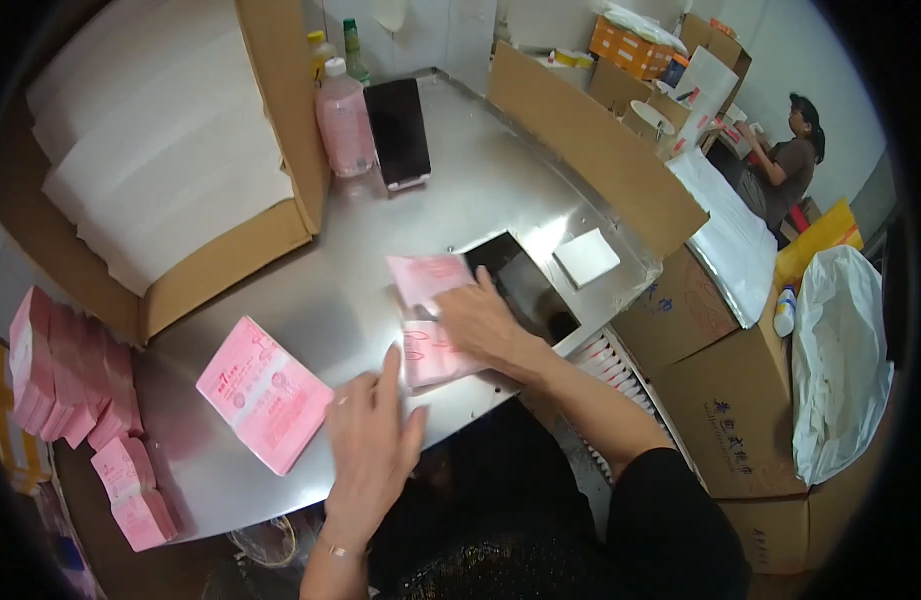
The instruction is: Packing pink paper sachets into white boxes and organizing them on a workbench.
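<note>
On the metal worktop (240,490) in front of me lies a pink printed packet (435,355) with a white edge. A second pink piece (425,278) reaches out beyond it, blurred. My right hand (477,325) is bent over both, its fingers and thumb closed around the pink packet; the fingertips are partly hidden. At the packet's left edge is my left hand (368,435), smeared a little, with fingers apart and nothing in it. To its left lies a pile of flat pink printed sleeves (265,395).
Stacked pink packets (75,370) line the left edge. A cardboard box (305,190) of white sheets, a pink bottle (345,125) and a phone on a stand (398,135) stand behind. Right: a dark opening (520,285), a white pad (586,258), cartons (730,420), a seated person (790,165).
</note>
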A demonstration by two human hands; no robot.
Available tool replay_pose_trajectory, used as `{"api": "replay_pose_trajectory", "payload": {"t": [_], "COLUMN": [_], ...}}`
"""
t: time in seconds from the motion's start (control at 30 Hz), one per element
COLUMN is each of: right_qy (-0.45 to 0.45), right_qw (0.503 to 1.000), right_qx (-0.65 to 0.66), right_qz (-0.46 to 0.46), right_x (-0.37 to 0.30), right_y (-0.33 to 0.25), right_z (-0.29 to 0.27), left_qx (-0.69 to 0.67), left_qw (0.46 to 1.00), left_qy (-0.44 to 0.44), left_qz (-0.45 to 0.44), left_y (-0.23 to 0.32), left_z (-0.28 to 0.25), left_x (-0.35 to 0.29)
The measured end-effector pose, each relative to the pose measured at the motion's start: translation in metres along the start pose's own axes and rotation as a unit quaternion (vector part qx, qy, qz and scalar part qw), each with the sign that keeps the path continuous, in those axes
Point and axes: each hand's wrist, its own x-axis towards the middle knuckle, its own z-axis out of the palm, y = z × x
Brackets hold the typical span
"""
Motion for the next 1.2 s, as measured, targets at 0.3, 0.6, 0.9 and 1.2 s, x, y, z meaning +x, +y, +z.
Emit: {"api": "replay_pose_trajectory", "payload": {"t": [0.3,0.6,0.9,1.2], "right_qy": [-0.015,0.226,0.269,0.255], "right_qw": [0.984,0.956,0.943,0.943], "right_qx": [0.093,-0.077,0.036,0.067], "right_qz": [0.149,0.169,0.194,0.201], "right_x": [-0.038,-0.066,-0.073,-0.071], "right_y": [0.018,0.057,0.077,0.089], "right_z": [-0.035,-0.078,-0.049,-0.055], "left_qx": [0.277,0.204,0.218,-0.045], "left_qw": [0.935,0.937,0.956,0.998], "left_qy": [0.042,0.209,0.122,0.028], "left_qz": [-0.220,-0.194,-0.152,0.042], "left_y": [-0.067,-0.086,-0.108,-0.017], "left_z": [-0.005,-0.051,-0.069,0.030], "left_x": [-0.031,-0.054,-0.051,0.001]}}
